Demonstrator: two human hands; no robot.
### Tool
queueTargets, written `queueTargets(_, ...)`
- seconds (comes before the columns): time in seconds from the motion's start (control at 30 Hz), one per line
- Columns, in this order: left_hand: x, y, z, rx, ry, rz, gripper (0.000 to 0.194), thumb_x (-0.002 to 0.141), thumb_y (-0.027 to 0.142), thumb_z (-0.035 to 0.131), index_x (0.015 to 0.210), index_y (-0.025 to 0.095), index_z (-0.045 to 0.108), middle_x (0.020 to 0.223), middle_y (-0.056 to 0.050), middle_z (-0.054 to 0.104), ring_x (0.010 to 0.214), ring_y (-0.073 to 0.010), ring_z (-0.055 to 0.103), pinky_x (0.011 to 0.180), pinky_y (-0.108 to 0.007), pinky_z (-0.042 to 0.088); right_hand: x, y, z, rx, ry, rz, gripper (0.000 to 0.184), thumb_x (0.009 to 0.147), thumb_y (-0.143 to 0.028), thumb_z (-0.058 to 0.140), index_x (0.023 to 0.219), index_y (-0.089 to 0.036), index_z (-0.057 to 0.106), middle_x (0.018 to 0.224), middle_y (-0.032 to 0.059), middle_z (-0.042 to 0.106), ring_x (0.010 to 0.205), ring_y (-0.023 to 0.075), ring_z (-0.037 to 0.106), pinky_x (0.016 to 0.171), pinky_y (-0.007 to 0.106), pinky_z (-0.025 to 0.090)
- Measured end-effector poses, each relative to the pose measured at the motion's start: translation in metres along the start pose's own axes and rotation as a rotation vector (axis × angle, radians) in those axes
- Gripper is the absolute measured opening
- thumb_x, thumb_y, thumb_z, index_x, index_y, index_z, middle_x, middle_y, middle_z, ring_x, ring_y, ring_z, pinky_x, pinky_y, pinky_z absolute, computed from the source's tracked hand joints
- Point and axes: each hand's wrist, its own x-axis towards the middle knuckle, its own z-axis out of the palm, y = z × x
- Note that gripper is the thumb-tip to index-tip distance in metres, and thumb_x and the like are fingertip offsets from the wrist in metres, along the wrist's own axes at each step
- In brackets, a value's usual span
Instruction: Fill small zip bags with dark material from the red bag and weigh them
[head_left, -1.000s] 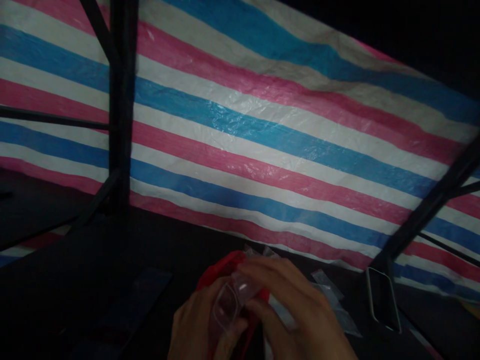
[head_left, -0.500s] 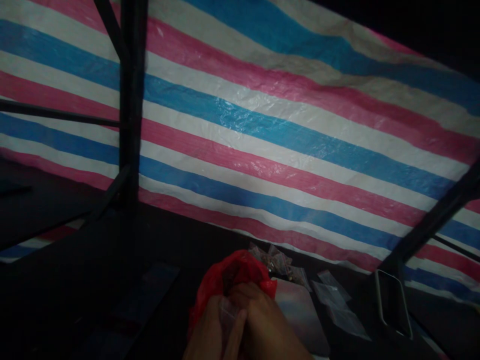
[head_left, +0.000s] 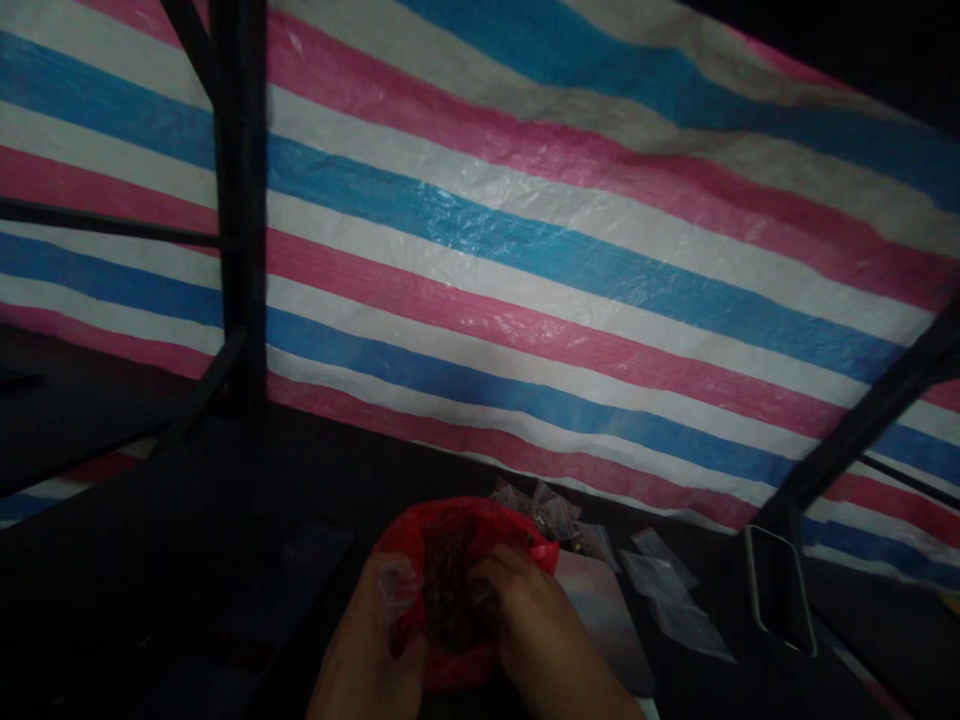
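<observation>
A red plastic bag (head_left: 461, 675) stands with its mouth wide at the bottom middle, and small brown pieces (head_left: 448, 590) lie inside; the dim light hides their kind. At its left rim, my left hand (head_left: 367, 625) is closed on a small clear plastic bag (head_left: 399, 582). My right hand (head_left: 529, 605) reaches over the right rim, its fingers curled together at the pieces. Whatever those fingertips hold is too dark to make out.
Several small filled zip bags (head_left: 559, 512) lie behind the red bag. To the right are a flat pale board (head_left: 600, 615), flat clear bags (head_left: 679, 600) and a phone-like device (head_left: 780, 590). Dark posts (head_left: 244, 220) stand before a striped sheet (head_left: 525, 260).
My hands have moved apart: the left went left with the clear bag, the right stays over the red bag. The red bag's mouth has spread, showing the pieces inside.
</observation>
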Motion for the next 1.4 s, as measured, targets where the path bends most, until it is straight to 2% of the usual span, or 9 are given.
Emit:
queueTargets(0.17, -0.004, -0.016, -0.002, 0.049, -0.096, 0.072, 0.032, 0.079, 0.024, 0.052, 0.107, 0.025, 0.069, 0.114, -0.011, 0.080, 0.114, -0.0334, 0.077, 0.104, -0.050, 0.062, 0.001, -0.003, -0.008, -0.060, -0.052, 0.037, 0.067, 0.071, 0.009, 0.048, 0.126, -0.017, 0.075, 0.135, 0.0120, 0.075, 0.127, 0.0261, 0.069, 0.109, 0.034, 0.050)
queueTargets(0.3, -0.004, -0.002, 0.003, -0.037, -0.111, -0.066, 0.035, 0.073, 0.032, 0.057, 0.106, 0.023, 0.067, 0.113, -0.014, 0.082, 0.112, -0.0365, 0.079, 0.102, -0.053, 0.062, 0.003, -0.009, 0.002, 0.039, -0.003, 0.013, 0.059, 0.076, 0.007, 0.051, 0.121, -0.020, 0.077, 0.130, 0.0100, 0.077, 0.123, 0.0249, 0.072, 0.106, 0.034, 0.052)
queueTargets(0.4, 0.000, 0.008, 0.002, -0.126, -0.111, -0.155, 0.034, 0.069, 0.031, 0.058, 0.101, 0.024, 0.064, 0.108, -0.011, 0.082, 0.105, -0.0346, 0.080, 0.095, -0.049, 0.066, 0.005, -0.004, 0.012, 0.079, 0.026, 0.020, 0.061, 0.077, 0.007, 0.053, 0.127, -0.020, 0.076, 0.133, 0.0105, 0.076, 0.125, 0.0252, 0.071, 0.108, 0.035, 0.053)
queueTargets(0.57, 0.005, 0.001, -0.003, -0.161, -0.045, -0.180, 0.032, 0.068, 0.028, 0.062, 0.100, 0.025, 0.063, 0.099, -0.008, 0.082, 0.102, -0.0328, 0.081, 0.093, -0.046, 0.066, 0.006, 0.001, 0.015, 0.033, 0.043, 0.054, 0.068, 0.076, 0.011, 0.047, 0.132, -0.015, 0.074, 0.145, 0.0173, 0.069, 0.135, 0.0298, 0.066, 0.115, 0.044, 0.049)
queueTargets(0.8, 0.003, 0.025, 0.002, -0.294, -0.064, -0.236, 0.034, 0.059, 0.030, 0.063, 0.092, 0.023, 0.066, 0.097, -0.009, 0.081, 0.101, -0.0330, 0.081, 0.095, -0.046, 0.065, 0.005, -0.007, 0.020, 0.209, 0.078, -0.034, 0.059, 0.075, 0.007, 0.052, 0.118, -0.022, 0.079, 0.125, 0.0091, 0.078, 0.120, 0.0239, 0.072, 0.106, 0.033, 0.053)
queueTargets(0.93, 0.006, 0.030, -0.001, -0.369, -0.087, -0.255, 0.036, 0.058, 0.035, 0.064, 0.092, 0.022, 0.066, 0.095, -0.009, 0.079, 0.099, -0.0322, 0.081, 0.092, -0.044, 0.066, 0.005, -0.003, 0.028, 0.361, 0.098, 0.013, 0.055, 0.072, 0.005, 0.056, 0.112, -0.022, 0.081, 0.118, 0.0079, 0.080, 0.114, 0.0249, 0.074, 0.100, 0.033, 0.055)
queueTargets(1.07, 0.007, 0.024, -0.001, -0.401, -0.094, -0.251, 0.037, 0.058, 0.033, 0.062, 0.093, 0.022, 0.065, 0.098, -0.010, 0.080, 0.101, -0.0341, 0.080, 0.090, -0.046, 0.066, 0.005, 0.002, 0.034, 0.429, 0.136, 0.117, 0.052, 0.073, 0.003, 0.059, 0.114, -0.021, 0.081, 0.119, 0.0083, 0.079, 0.117, 0.0273, 0.073, 0.105, 0.038, 0.054)
queueTargets(1.23, 0.001, 0.015, 0.002, -0.201, -0.104, -0.151, 0.041, 0.075, 0.042, 0.068, 0.111, 0.022, 0.066, 0.114, -0.013, 0.081, 0.113, -0.0357, 0.078, 0.102, -0.052, 0.062, 0.007, 0.008, 0.032, 0.658, 0.145, 0.136, 0.051, 0.075, -0.002, 0.059, 0.119, -0.020, 0.078, 0.124, 0.0093, 0.080, 0.120, 0.0276, 0.074, 0.108, 0.043, 0.055)
queueTargets(1.4, -0.005, 0.007, 0.005, -0.060, -0.145, -0.056, 0.042, 0.090, 0.046, 0.061, 0.125, 0.025, 0.066, 0.125, -0.012, 0.081, 0.120, -0.0324, 0.077, 0.114, -0.054, 0.053, 0.003, 0.003, 0.002, 0.893, 0.184, 0.079, 0.035, 0.080, -0.019, 0.071, 0.115, -0.023, 0.077, 0.115, 0.0085, 0.083, 0.110, 0.0270, 0.078, 0.101, 0.043, 0.059)
